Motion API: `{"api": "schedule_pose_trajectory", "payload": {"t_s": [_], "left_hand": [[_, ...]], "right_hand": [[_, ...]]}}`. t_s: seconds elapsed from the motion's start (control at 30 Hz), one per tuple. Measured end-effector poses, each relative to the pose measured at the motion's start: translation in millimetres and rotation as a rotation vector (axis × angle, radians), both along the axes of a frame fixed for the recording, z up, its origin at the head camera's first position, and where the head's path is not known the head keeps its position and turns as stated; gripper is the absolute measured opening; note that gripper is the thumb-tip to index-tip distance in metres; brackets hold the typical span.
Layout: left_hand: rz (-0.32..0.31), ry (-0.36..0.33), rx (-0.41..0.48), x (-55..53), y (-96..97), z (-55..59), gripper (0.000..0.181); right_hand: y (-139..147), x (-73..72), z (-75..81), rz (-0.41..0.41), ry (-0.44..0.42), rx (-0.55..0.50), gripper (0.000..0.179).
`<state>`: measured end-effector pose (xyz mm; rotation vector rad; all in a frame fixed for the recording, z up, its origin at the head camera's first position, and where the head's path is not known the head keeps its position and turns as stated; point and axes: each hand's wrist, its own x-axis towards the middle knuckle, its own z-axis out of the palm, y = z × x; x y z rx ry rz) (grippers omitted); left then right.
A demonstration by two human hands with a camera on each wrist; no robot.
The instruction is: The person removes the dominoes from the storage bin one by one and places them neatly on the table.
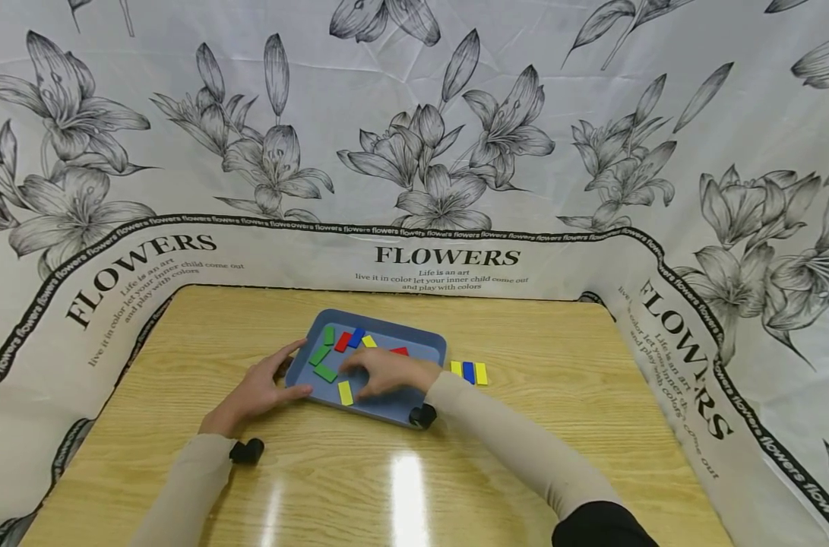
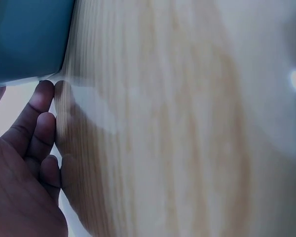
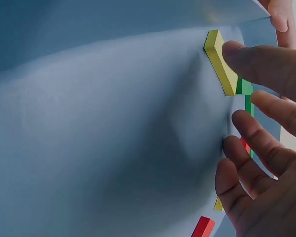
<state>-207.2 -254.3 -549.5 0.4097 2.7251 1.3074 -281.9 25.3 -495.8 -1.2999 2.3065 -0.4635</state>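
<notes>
A blue-grey tray (image 1: 387, 412) lies on the table with small coloured blocks in it. My left hand (image 1: 260, 387) holds its left end, thumb over the near rim and fingers along the outer wall. Over the tray's middle my right hand (image 1: 390, 370) is spread, its thumb (image 3: 259, 61) close to or touching a yellow block (image 3: 220, 63); contact is unclear. Left of it lie green blocks (image 1: 325, 373). Farther back are a red block (image 1: 343, 341), a blue block (image 1: 356, 337) and another yellow block (image 1: 369, 342). A second red block (image 1: 399, 352) is partly hidden behind my right hand.
Right of the tray, on the wooden table (image 1: 544, 365), two yellow blocks (image 1: 481, 374) flank a blue block (image 1: 469, 372), partly behind my right forearm. A flower-printed cloth (image 1: 448, 262) borders the table at the back and sides.
</notes>
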Motion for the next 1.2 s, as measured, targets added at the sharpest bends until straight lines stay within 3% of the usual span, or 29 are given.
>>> {"api": "schedule_pose_trajectory", "payload": {"t_s": [0.33, 0.63, 1.03, 1.2], "left_hand": [[-0.018, -0.001, 0.023, -0.2, -0.9, 0.5, 0.090], [-0.022, 0.009, 0.017, -0.9, -1.4, 0.2, 0.090], [-0.021, 0.024, -0.003, -0.1, -0.3, 1.9, 0.090], [-0.015, 0.026, -0.011, 0.8, 0.8, 2.4, 0.091]], "right_hand": [[-12.3, -0.6, -5.0, 0.050, 0.017, 0.015, 0.050], [-14.3, 1.0, -0.9, 0.046, -0.044, -0.010, 0.037], [-15.7, 1.8, -5.7, 0.049, -0.029, 0.021, 0.042], [-10.0, -1.1, -3.7, 0.009, -0.016, 0.027, 0.043]]}}
